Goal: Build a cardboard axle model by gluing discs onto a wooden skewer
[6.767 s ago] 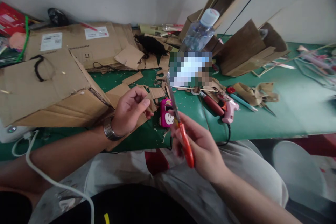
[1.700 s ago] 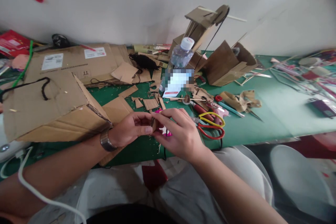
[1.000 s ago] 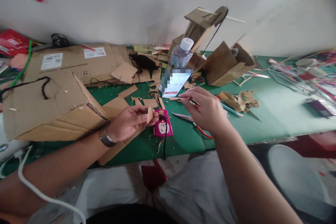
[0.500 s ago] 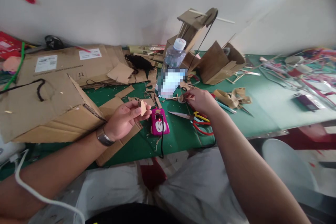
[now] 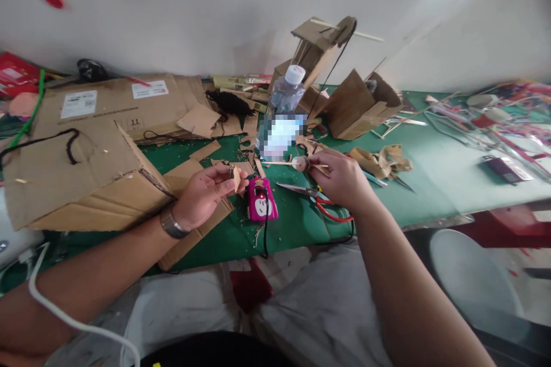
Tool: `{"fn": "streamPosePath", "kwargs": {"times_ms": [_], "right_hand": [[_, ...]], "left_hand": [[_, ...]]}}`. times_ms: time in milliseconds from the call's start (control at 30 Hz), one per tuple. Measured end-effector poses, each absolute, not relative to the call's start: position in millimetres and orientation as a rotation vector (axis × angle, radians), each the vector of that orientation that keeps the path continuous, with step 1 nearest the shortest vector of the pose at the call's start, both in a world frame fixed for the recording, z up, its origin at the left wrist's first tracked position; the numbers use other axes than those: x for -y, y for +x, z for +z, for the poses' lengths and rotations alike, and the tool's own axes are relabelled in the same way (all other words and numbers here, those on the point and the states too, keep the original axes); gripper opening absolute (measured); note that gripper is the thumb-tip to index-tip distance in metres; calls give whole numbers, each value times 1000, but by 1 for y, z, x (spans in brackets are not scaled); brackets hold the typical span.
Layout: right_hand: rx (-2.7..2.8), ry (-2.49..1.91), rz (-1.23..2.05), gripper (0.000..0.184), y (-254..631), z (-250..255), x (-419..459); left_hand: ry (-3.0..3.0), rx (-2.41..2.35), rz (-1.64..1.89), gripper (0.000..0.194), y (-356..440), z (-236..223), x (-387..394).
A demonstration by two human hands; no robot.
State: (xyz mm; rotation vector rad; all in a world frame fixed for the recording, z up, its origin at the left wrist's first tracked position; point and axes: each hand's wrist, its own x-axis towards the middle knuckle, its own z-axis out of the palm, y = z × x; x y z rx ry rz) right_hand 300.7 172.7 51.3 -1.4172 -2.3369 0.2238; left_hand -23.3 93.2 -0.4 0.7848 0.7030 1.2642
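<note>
My left hand (image 5: 206, 195) pinches a small cardboard piece (image 5: 236, 178) between thumb and fingers, left of the pink power socket (image 5: 262, 200). In my right hand (image 5: 342, 178) is a thin wooden stick (image 5: 275, 163) with small round discs (image 5: 299, 164) threaded on it; the stick points left, over the table. Below that hand lie scissors (image 5: 298, 188) with red and yellow handles, partly hidden by my wrist. A black cable (image 5: 267, 229) runs from the socket toward the table's front edge.
A cardboard box (image 5: 81, 178) fills the left side. Behind are a plastic bottle (image 5: 286, 94), a propped phone (image 5: 282, 135) with a blurred screen, a cardboard structure (image 5: 322, 40) and an open carton (image 5: 361, 106). Cardboard scraps (image 5: 204, 151) litter the green table (image 5: 439, 166).
The scissors went from my right hand onto the table. My right hand then reached for the stick with discs and has now lifted it slightly. My left hand keeps the cardboard piece.
</note>
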Motion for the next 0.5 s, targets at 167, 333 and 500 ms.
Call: {"fn": "streamPosePath", "kwargs": {"times_ms": [167, 333, 500], "right_hand": [[2270, -1177, 248, 19, 292, 55, -156], [2201, -1138, 202, 15, 291, 55, -165], [2208, -1138, 172, 13, 284, 51, -169]], "left_hand": [[1083, -738, 1334, 33, -22, -7, -86], [1813, -731, 1482, 38, -12, 25, -66], [2327, -648, 1552, 39, -22, 78, -33]]}}
